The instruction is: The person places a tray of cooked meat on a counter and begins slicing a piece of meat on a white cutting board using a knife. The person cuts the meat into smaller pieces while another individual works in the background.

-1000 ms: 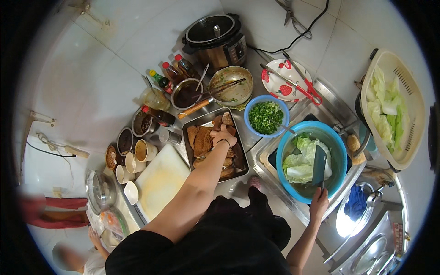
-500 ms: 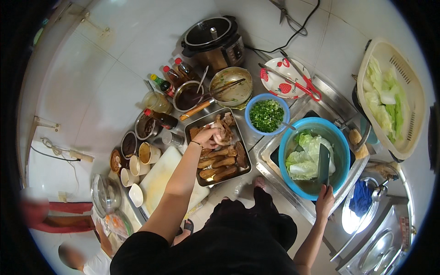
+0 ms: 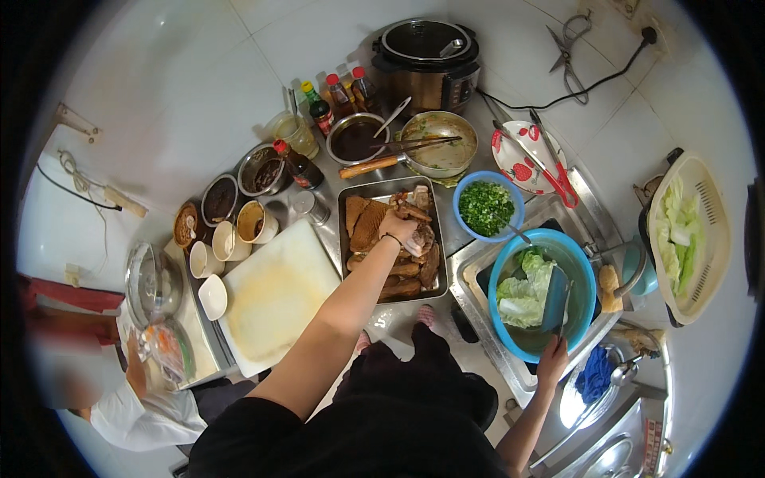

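Observation:
My left hand (image 3: 398,229) reaches into a rectangular metal tray (image 3: 344,259) of brown cooked meat pieces. Its fingers are closed on a pale brown meat piece (image 3: 421,240) at the tray's right side. Brown slabs and long chunks of meat (image 3: 367,227) lie around it. In my right hand (image 3: 552,362) is the handle of a cleaver. The wide cleaver blade (image 3: 555,299) extends over a blue basin (image 3: 587,275), beside the lettuce leaves (image 3: 522,299) in its water.
A white cutting board (image 3: 279,299) lies left of the tray. Sauce bowls, bottles (image 3: 301,166) and a pressure cooker (image 3: 426,68) line the wall. A bowl of chopped green onions (image 3: 486,209) stands by the basin. At lower left is another person (image 3: 143,410).
The whole view has shifted. My left hand has moved rightward within the tray with the meat piece. The cleaver has turned, showing more of its blade. The other person shows more at left.

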Tool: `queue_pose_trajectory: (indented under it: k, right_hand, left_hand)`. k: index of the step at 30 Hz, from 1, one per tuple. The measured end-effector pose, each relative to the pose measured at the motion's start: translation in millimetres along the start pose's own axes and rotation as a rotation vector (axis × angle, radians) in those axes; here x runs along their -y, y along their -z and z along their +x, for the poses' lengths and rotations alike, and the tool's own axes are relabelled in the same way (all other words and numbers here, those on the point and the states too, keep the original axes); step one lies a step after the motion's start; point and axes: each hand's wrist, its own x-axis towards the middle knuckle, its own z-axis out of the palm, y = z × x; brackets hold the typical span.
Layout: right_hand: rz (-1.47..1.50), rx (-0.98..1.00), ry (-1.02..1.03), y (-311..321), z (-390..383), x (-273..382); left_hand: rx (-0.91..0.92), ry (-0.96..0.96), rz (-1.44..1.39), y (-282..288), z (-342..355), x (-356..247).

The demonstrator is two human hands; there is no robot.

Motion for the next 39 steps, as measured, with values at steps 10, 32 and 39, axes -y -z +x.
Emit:
queue_pose_trajectory:
  k: [10, 32, 39]
  right_hand:
    - [-0.017, 0.013, 0.052, -2, -10, 3]
    - [0.099, -0.133, -0.081, -3, -13, 48]
    - [-0.133, -0.043, -0.124, -32, -2, -13]
  left_hand:
    - [0.197, 0.120, -0.347, 5, 4, 12]
    - [-0.552, 0.320, -0.729, 244, -140, 274]
    - [-0.826, -0.639, 0.213, 170, -109, 163]
